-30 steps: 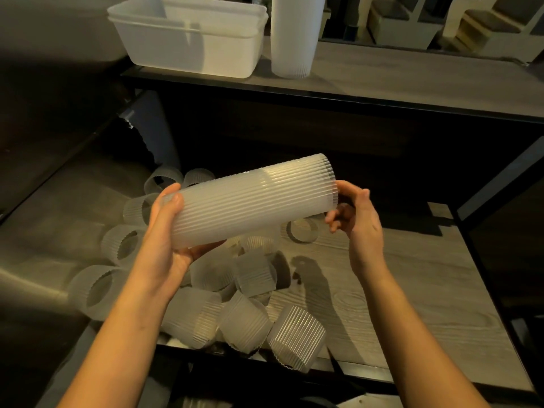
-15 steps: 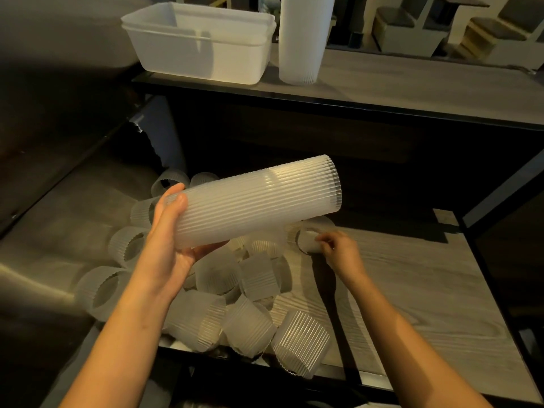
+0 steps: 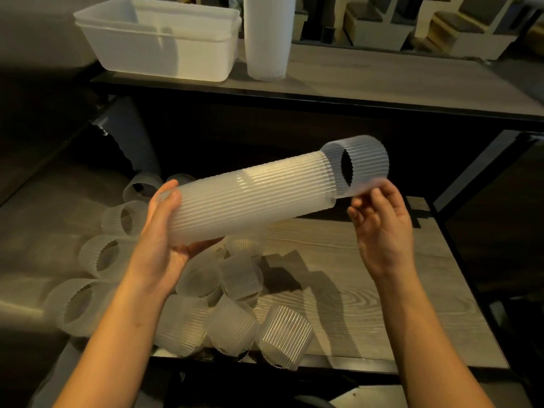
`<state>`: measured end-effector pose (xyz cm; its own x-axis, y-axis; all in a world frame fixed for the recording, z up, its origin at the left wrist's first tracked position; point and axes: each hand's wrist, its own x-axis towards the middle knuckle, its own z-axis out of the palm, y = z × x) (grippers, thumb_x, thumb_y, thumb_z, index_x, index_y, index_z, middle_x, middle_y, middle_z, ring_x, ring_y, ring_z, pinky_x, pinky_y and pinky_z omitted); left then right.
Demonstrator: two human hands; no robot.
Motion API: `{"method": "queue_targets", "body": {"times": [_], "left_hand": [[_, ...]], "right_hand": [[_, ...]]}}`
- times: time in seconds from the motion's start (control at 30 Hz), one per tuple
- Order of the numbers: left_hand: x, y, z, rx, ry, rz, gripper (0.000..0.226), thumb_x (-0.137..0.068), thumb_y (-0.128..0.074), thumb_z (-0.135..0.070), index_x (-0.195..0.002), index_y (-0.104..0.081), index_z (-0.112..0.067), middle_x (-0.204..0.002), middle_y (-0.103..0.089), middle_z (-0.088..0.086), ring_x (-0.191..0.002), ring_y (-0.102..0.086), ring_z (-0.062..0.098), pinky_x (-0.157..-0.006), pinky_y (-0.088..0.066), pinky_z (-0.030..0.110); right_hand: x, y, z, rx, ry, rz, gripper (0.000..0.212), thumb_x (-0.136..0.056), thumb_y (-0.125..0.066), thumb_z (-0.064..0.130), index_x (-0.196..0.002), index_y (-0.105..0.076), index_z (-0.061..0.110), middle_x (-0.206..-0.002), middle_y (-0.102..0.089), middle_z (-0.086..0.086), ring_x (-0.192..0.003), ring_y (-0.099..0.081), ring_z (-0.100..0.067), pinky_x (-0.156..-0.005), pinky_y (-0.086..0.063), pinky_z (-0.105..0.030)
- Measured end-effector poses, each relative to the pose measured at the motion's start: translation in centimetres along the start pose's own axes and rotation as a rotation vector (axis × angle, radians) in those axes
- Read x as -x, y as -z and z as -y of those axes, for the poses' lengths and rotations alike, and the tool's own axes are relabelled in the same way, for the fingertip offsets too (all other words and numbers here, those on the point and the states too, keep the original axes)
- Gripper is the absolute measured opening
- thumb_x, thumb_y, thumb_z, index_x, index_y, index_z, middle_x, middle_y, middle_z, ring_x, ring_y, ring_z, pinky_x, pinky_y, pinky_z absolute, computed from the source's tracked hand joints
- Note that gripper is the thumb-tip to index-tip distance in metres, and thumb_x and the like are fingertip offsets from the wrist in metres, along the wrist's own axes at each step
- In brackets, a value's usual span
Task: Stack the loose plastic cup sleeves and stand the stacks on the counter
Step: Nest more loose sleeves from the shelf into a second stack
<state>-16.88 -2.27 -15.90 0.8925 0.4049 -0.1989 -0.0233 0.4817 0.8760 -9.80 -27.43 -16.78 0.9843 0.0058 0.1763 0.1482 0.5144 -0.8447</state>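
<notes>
My left hand (image 3: 164,231) grips the near end of a long stack of frosted ribbed cup sleeves (image 3: 250,198), held almost level above the lower shelf. A single loose sleeve (image 3: 357,164) sits at the stack's far open end, its lower edge pinched by my right hand (image 3: 382,228). Whether it has slid onto the stack I cannot tell. Below lies a heap of several loose sleeves (image 3: 232,295) on the wooden lower shelf (image 3: 368,304). A finished tall stack (image 3: 266,39) stands upright on the upper counter (image 3: 382,81).
A white plastic tub (image 3: 159,39) sits on the upper counter left of the upright stack. More loose sleeves (image 3: 76,304) spill onto the metal surface at the left. A dark frame post (image 3: 477,169) rises at the right of the lower shelf.
My right hand dropped to the shelf, picked up one loose sleeve, and has brought it up to the far end of the stack. The left hand kept holding the stack.
</notes>
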Motion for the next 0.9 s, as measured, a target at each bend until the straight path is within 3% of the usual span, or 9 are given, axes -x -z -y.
{"method": "queue_targets", "body": {"times": [0.1,0.27,0.37,0.5,0.57,0.73,0.8,0.9], "left_hand": [[0.2,-0.2,0.2,0.021,0.017,0.023,0.023,-0.087,-0.049,-0.029,-0.109,-0.051,-0.035,-0.117,-0.044,0.002,-0.11,-0.049,0.027,-0.065,-0.059,0.038],[0.5,-0.3,0.4,-0.033,-0.003,0.057,0.026,-0.086,-0.049,-0.03,-0.111,-0.05,-0.037,-0.118,-0.044,0.001,-0.109,-0.049,0.026,-0.069,-0.058,0.04],[0.7,-0.2,0.6,-0.036,-0.004,0.05,0.024,-0.089,-0.047,-0.029,-0.112,-0.05,-0.037,-0.119,-0.044,0.001,-0.11,-0.049,0.027,-0.067,-0.058,0.039],[0.9,0.4,0.4,-0.037,-0.005,0.054,0.022,-0.091,-0.046,-0.029,-0.112,-0.05,-0.036,-0.119,-0.045,0.001,-0.109,-0.051,0.025,-0.065,-0.058,0.037],[0.9,0.6,0.4,-0.026,-0.004,0.051,0.023,-0.091,-0.047,-0.03,-0.112,-0.049,-0.035,-0.12,-0.045,0.001,-0.11,-0.051,0.024,-0.064,-0.058,0.037],[1.0,0.9,0.4,-0.019,-0.005,0.068,0.021,-0.091,-0.047,-0.03,-0.111,-0.049,-0.035,-0.125,-0.044,0.003,-0.111,-0.051,0.025,-0.062,-0.056,0.036],[1.1,0.9,0.4,-0.024,-0.003,0.077,0.022,-0.091,-0.048,-0.031,-0.112,-0.049,-0.035,-0.124,-0.044,0.003,-0.111,-0.05,0.025,-0.062,-0.056,0.036],[1.3,0.9,0.6,-0.03,0.004,0.08,0.023,-0.09,-0.048,-0.031,-0.112,-0.049,-0.035,-0.123,-0.044,0.002,-0.111,-0.05,0.025,-0.063,-0.056,0.036]], "right_hand": [[0.6,0.1,-0.3,0.077,-0.017,0.025,0.021,-0.094,-0.038,0.007,-0.095,-0.057,0.017,-0.079,-0.061,0.004,-0.071,-0.057,-0.006,-0.065,-0.05,-0.018],[1.8,0.5,-0.6,0.247,0.003,0.129,0.015,-0.091,-0.047,0.017,-0.096,-0.061,0.019,-0.083,-0.061,0.005,-0.073,-0.055,-0.007,-0.067,-0.048,-0.018],[2.7,0.2,-1.0,0.326,-0.042,0.146,0.021,-0.086,-0.047,0.019,-0.098,-0.064,0.024,-0.083,-0.063,0.006,-0.075,-0.057,-0.008,-0.065,-0.048,-0.018],[3.6,0.9,-1.3,0.349,-0.064,0.097,0.025,-0.089,-0.052,0.027,-0.112,-0.057,0.034,-0.11,-0.061,0.007,-0.083,-0.06,-0.008,-0.068,-0.051,-0.019],[4.2,2.0,-1.2,0.506,-0.118,0.086,0.033,-0.084,-0.059,0.034,-0.116,-0.05,0.04,-0.118,-0.054,0.01,-0.092,-0.06,-0.008,-0.073,-0.051,-0.021],[7.2,3.2,-2.8,1.056,-0.518,0.706,0.053,-0.063,-0.06,0.065,-0.112,-0.044,0.053,-0.118,-0.048,0.027,-0.108,-0.048,0.008,-0.087,-0.044,-0.015],[8.3,2.9,-4.1,1.146,-0.566,0.779,0.048,-0.071,-0.069,0.053,-0.114,-0.049,0.044,-0.116,-0.052,0.024,-0.107,-0.049,0.005,-0.086,-0.041,-0.013],[9.0,2.6,-5.1,1.057,-0.608,0.705,0.027,-0.078,-0.071,0.031,-0.103,-0.061,0.029,-0.106,-0.065,0.008,-0.098,-0.06,-0.006,-0.087,-0.047,-0.025]]}}
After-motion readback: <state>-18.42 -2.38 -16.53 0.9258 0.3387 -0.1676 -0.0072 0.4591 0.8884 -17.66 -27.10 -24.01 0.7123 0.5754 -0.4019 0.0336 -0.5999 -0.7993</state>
